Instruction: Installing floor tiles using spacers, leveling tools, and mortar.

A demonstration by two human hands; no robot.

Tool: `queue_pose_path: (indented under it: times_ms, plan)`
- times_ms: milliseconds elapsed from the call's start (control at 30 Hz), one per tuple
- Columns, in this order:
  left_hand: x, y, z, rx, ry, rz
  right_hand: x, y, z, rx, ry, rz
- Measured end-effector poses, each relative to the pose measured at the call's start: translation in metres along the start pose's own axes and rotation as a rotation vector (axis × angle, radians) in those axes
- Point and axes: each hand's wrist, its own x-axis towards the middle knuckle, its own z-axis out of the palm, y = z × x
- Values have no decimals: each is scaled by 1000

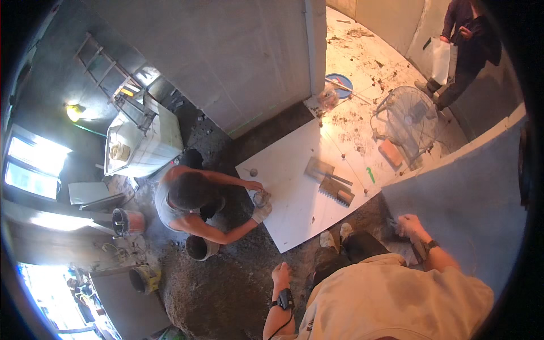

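Note:
My left hand (280,276) is held low over the dark rough floor, its fingers curled closed with nothing visible in them. My right hand (409,226) is closed beside the grey wall panel (453,209); a small dark thing shows at its fingers, too blurred to name. In front of my feet lies a large white slab (289,198). On it rest a flat trowel (320,169) and a notched trowel (336,192), side by side and touching neither hand. Across from me a crouching co-worker (190,195) has both hands at the slab's left edge, one in a pale glove.
Buckets (202,247) stand around the co-worker. A floor fan (405,116), an orange block (390,153) and a blue basin (339,85) are on the far pale floor. Another person (470,45) stands far right with a white bag. A ladder (113,79) leans by a white tub (153,136).

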Motion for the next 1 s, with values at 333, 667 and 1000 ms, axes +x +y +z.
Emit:
queue_pose_path:
  times_ms: [333,667,1000]
  plan:
    - [-20,16,41,179,-163,4,13,31,19,-189,-45,-34]
    - [9,7,33,177,-99,-56,27,23,-22,-144,49,-17]
    - [29,58,72,919,247,255,88,93,-3,-103,-44,171]
